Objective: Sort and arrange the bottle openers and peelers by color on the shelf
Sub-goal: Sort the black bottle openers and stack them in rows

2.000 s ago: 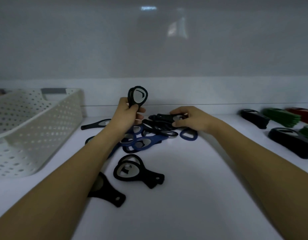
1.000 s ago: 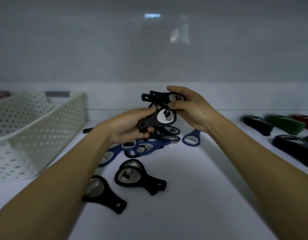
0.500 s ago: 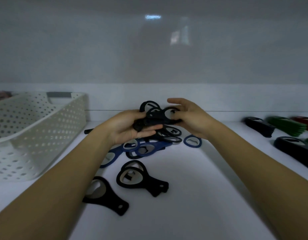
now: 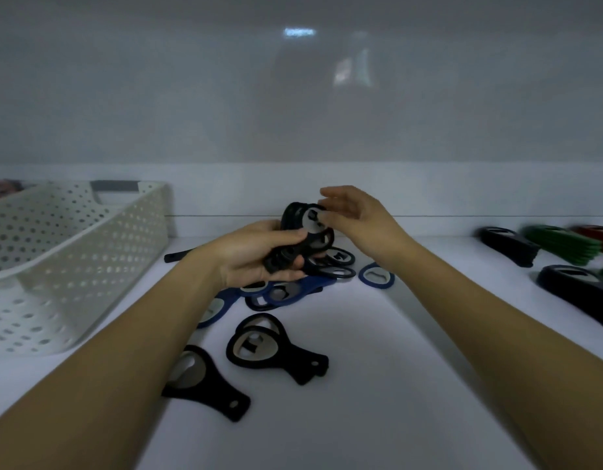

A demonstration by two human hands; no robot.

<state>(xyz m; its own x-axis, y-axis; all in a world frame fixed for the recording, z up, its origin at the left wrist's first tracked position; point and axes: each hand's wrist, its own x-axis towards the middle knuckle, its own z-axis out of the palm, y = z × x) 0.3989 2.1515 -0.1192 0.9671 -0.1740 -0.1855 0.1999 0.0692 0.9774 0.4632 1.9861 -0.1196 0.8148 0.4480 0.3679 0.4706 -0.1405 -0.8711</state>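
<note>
My left hand (image 4: 259, 256) grips a stack of black bottle openers (image 4: 303, 232) by their handles, heads tilted up, above the white shelf (image 4: 378, 385). My right hand (image 4: 358, 222) hovers at the stack's top with relaxed fingers, its fingertips at the top opener's head. Under the hands lies a loose heap of blue openers (image 4: 286, 293), and one blue opener (image 4: 376, 275) lies apart to the right. Two black openers (image 4: 269, 347) (image 4: 205, 385) lie nearer me on the shelf.
A white perforated basket (image 4: 66, 252) stands at the left. At the right edge lie sorted rows of black pieces (image 4: 507, 245) (image 4: 578, 296), green pieces (image 4: 561, 242) and red pieces (image 4: 595, 232). The shelf's back wall rises behind the hands.
My right hand passed its black openers onto the left hand's stack, then let go and opened. The stack now stands more upright in my left hand.
</note>
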